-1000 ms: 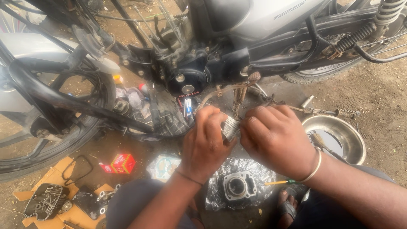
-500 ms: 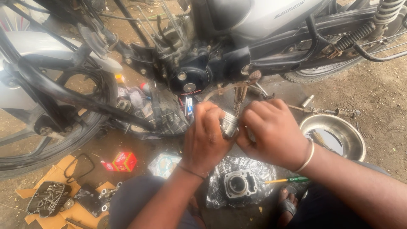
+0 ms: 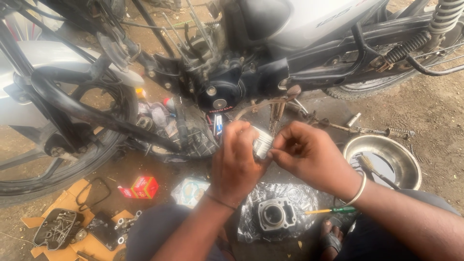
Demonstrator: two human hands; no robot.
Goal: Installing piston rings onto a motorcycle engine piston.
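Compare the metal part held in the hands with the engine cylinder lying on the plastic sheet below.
The held part is small, pale silver and lifted off the ground, gripped between the left hand and right hand. The cylinder is larger, darker grey, and rests untouched on the plastic sheet, its round bore facing up. The hands partly hide the held part; the cylinder shows fully. Both are metal.

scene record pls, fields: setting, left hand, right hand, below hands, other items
setting: dirt ground beside a motorcycle
left hand: wrapped around a small silver metal part
right hand: fingertips pinching the same part's edge
below hands: engine cylinder on a plastic sheet
other items: steel bowl with tools at right; red box; green-handled screwdriver; engine cover on cardboard
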